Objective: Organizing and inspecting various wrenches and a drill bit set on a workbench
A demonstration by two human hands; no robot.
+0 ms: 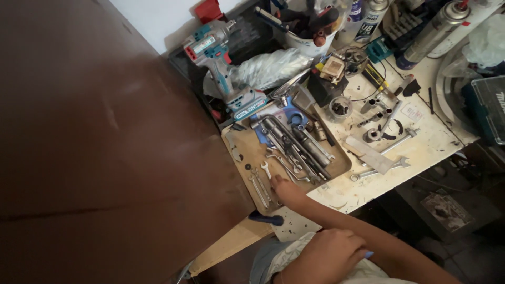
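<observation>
Right hand [286,192] reached, fingers spread and empty, onto small wrenches [261,185] in tray [244,150]; risked knocking adjacent loose tools [294,147] over the near rim; left hand [326,257] fisted, contents indeterminate.

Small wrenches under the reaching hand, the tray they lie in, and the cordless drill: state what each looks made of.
Small wrenches: bright metal, probably plated steel, going by the silvery shine.
Tray: flat matte tan, likely wood or hardboard; hard to settle.
Cordless drill: moulded plastic body, teal and grey with red parts, dull sheen.
The right hand touches the wrenches; the left hand is closed near the lap.
</observation>
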